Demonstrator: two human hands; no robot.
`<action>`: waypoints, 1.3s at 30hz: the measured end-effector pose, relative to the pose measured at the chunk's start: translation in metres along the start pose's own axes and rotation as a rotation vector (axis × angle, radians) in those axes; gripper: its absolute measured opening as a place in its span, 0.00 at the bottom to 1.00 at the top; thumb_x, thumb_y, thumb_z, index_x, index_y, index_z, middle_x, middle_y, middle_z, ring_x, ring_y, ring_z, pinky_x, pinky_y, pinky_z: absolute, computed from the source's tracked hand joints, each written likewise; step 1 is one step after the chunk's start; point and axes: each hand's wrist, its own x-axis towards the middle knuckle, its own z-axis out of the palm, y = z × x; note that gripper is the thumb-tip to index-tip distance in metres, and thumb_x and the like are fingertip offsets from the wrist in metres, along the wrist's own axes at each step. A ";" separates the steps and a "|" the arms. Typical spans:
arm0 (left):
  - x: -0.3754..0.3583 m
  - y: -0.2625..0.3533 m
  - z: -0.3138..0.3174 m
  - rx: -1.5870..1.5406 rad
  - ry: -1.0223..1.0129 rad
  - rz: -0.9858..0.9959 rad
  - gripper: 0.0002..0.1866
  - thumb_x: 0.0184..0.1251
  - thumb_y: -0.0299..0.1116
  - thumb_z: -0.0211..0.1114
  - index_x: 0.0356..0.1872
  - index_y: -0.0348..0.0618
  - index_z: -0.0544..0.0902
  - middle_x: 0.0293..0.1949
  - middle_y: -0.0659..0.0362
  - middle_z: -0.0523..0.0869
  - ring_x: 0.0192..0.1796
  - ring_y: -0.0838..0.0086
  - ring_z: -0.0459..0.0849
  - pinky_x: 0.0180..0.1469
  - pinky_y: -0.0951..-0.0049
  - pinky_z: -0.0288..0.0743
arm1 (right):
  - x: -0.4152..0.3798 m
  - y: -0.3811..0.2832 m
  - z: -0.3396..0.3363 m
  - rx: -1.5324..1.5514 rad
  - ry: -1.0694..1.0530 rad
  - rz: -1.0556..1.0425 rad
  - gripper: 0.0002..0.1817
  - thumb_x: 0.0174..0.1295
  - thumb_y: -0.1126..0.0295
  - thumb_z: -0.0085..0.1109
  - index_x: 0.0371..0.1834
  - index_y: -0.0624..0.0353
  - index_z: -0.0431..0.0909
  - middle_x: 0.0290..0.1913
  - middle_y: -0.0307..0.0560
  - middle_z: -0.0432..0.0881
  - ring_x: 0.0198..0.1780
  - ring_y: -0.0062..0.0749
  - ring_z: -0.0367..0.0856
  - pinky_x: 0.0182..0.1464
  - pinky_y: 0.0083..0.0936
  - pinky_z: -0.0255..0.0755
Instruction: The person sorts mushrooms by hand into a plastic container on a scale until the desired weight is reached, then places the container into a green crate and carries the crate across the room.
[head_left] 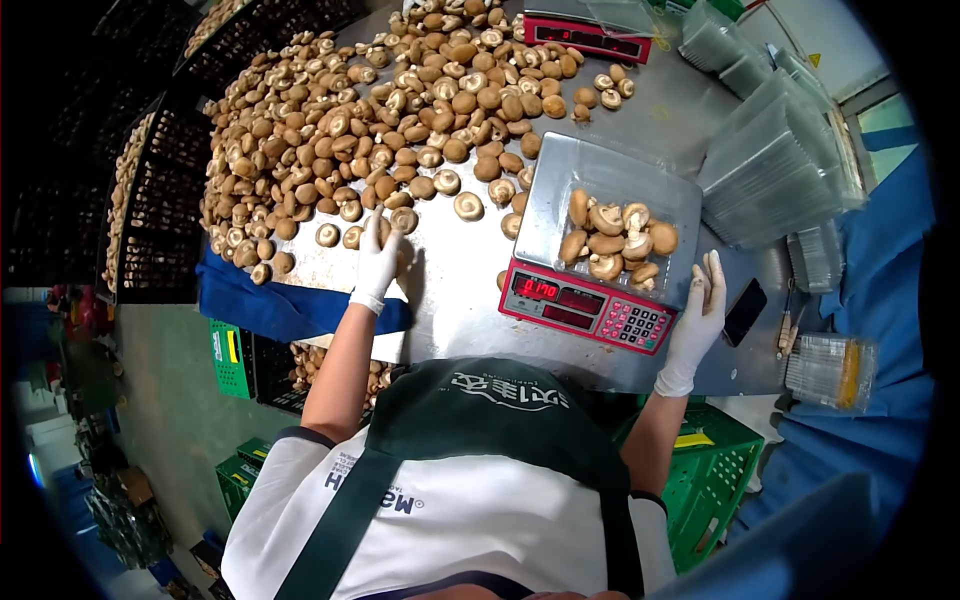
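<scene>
My left hand (378,265), in a white glove, is at the near edge of the mushroom pile (330,130). Its fingers curl round a brown mushroom (405,257) partly hidden by the palm, and another mushroom (404,220) lies right by the fingertips. My right hand (699,325), gloved too, rests at the right side of the red scale (585,310) with its fingers stretched out and nothing in them. On the scale's steel plate stands a clear plastic tray (570,272) with several mushrooms (606,243) in it. The lit display reads 0.170.
A second red scale (588,38) stands at the back. Stacks of clear trays (775,150) line the right side. A phone (745,312) lies beyond my right hand. Black crates (160,200) stand at left, with a blue cloth (290,305) along the table edge and green crates (715,470) below.
</scene>
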 end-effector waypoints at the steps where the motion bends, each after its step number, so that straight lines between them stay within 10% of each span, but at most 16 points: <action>1: 0.002 0.005 0.000 0.094 -0.058 -0.112 0.36 0.67 0.40 0.67 0.74 0.49 0.65 0.69 0.42 0.68 0.68 0.53 0.71 0.69 0.63 0.66 | 0.001 -0.005 0.002 -0.015 -0.008 -0.020 0.22 0.72 0.78 0.47 0.69 0.61 0.71 0.67 0.52 0.74 0.64 0.36 0.76 0.66 0.30 0.68; 4: 0.000 0.045 0.023 0.645 0.058 0.294 0.36 0.63 0.38 0.70 0.73 0.50 0.67 0.67 0.39 0.67 0.71 0.48 0.66 0.71 0.57 0.63 | 0.008 -0.016 0.013 -0.056 -0.068 -0.095 0.22 0.70 0.79 0.48 0.68 0.60 0.73 0.65 0.51 0.76 0.64 0.34 0.75 0.66 0.29 0.68; 9: -0.015 0.150 0.101 0.009 -0.231 0.585 0.31 0.65 0.36 0.68 0.68 0.40 0.71 0.66 0.45 0.73 0.72 0.55 0.68 0.73 0.56 0.60 | 0.023 -0.035 0.041 -0.355 -0.194 -0.390 0.24 0.65 0.78 0.53 0.67 0.62 0.73 0.67 0.56 0.73 0.69 0.50 0.69 0.73 0.39 0.59; 14: -0.048 0.168 0.166 0.352 -0.435 0.831 0.42 0.62 0.48 0.65 0.73 0.38 0.63 0.69 0.43 0.69 0.74 0.51 0.63 0.75 0.43 0.50 | 0.014 0.005 0.065 -0.898 -0.433 -0.562 0.29 0.67 0.60 0.54 0.71 0.55 0.68 0.71 0.48 0.70 0.74 0.43 0.64 0.77 0.53 0.46; 20: -0.023 0.181 0.153 0.260 -0.542 0.756 0.44 0.59 0.50 0.68 0.75 0.44 0.62 0.73 0.44 0.63 0.75 0.48 0.60 0.76 0.42 0.48 | 0.024 -0.013 0.054 -0.629 -0.410 -0.490 0.28 0.67 0.64 0.53 0.72 0.55 0.69 0.72 0.50 0.69 0.74 0.44 0.63 0.77 0.51 0.46; 24: 0.002 0.171 0.151 -0.003 -0.252 0.672 0.39 0.65 0.46 0.66 0.73 0.41 0.64 0.73 0.43 0.62 0.76 0.51 0.60 0.76 0.54 0.52 | 0.013 -0.012 0.028 -0.228 -0.063 -0.336 0.25 0.69 0.77 0.47 0.70 0.61 0.69 0.71 0.53 0.69 0.74 0.45 0.64 0.75 0.37 0.55; 32: 0.092 0.180 0.200 -0.581 -0.702 -0.476 0.38 0.73 0.62 0.53 0.74 0.46 0.62 0.59 0.54 0.79 0.62 0.65 0.75 0.66 0.62 0.66 | -0.006 0.021 -0.021 0.009 0.253 0.104 0.22 0.80 0.68 0.34 0.70 0.63 0.69 0.70 0.51 0.72 0.70 0.41 0.70 0.70 0.35 0.62; 39: 0.048 0.201 0.137 -0.534 -0.832 0.046 0.31 0.73 0.53 0.58 0.70 0.48 0.68 0.48 0.58 0.79 0.53 0.71 0.76 0.64 0.69 0.66 | -0.016 0.026 -0.033 0.235 0.189 0.105 0.29 0.81 0.53 0.29 0.69 0.62 0.70 0.67 0.53 0.74 0.67 0.40 0.72 0.68 0.36 0.63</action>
